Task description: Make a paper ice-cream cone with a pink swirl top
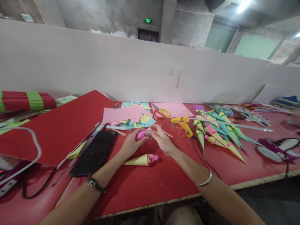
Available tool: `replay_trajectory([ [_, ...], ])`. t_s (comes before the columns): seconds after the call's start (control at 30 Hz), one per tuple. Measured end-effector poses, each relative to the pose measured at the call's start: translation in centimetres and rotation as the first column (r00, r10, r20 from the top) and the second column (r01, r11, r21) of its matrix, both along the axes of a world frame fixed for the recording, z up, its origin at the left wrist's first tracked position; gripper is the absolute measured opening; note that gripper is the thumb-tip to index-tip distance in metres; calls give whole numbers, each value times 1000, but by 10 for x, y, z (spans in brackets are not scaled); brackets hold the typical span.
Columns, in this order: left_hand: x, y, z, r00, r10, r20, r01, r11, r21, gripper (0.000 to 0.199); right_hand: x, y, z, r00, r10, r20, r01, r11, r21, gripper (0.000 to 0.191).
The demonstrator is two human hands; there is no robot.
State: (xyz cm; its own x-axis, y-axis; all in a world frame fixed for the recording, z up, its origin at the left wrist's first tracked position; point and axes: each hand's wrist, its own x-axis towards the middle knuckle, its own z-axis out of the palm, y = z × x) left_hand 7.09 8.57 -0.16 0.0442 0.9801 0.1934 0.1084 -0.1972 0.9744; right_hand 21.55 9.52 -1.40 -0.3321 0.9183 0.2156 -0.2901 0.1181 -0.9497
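Observation:
My left hand (131, 143) is closed around a bright pink lump (140, 135) that looks soft. Crinkled clear plastic (148, 132) covers its right end. The fingers of my right hand (162, 140) pinch at this plastic from the other side, so both hands meet there. Just below them on the red table lies a yellow paper cone (136, 160) with a pink paper insert and a small pink ball (157, 157) at its wide end. Behind my hands are a pink paper sheet (124, 114) and yellow-handled scissors (161, 112).
A yellow glue gun (184, 124) rests right of my hands, its cord trailing forward. Beyond it is a pile of paper cones (217, 128) beside a clear rod (234, 124). A black phone (95, 153) and a large red sheet (61, 128) lie left. A white partition (131, 68) stands behind.

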Motion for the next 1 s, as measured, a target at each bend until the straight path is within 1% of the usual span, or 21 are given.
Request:
replay_trajectory([
  [0.07,0,0,1,1000,10,-22,-10,1000,18,23,0,0,2,1000,-5,-3,5,1000,23,16],
  [0.13,0,0,2,1000,16,-20,-16,1000,24,23,0,-1,3,999,-37,10,36,999,27,18],
  [0.27,1,0,2,1000,-5,13,5,999,-32,27,1,1,3,993,-108,55,104,993,63,30],
  [0.37,0,1,-2,997,-21,81,28,995,-91,31,3,5,-3,992,-100,80,95,993,65,37],
  [0.47,-2,2,-5,983,-52,175,79,985,-151,36,5,9,-8,994,-95,50,94,995,17,40],
  [0.53,-3,2,-6,968,-97,232,144,970,-195,39,5,10,-9,997,-68,-36,66,997,-44,40],
  [0.6,-3,2,-5,951,-133,279,199,954,-226,41,5,10,-8,990,-14,-143,-1,994,-110,38],
  [0.7,-3,2,-4,935,-144,325,228,944,-238,41,4,8,-5,970,49,-240,-92,981,-171,32],
  [0.83,-3,4,-5,930,-117,347,212,945,-250,33,3,6,-3,967,64,-245,-109,979,-174,34],
  [0.9,-4,6,-6,929,-101,355,202,944,-262,28,3,5,-3,970,68,-232,-105,982,-154,35],
  [1.0,-5,6,-6,927,-90,364,204,936,-288,27,3,6,-4,978,64,-197,-87,990,-109,40],
])
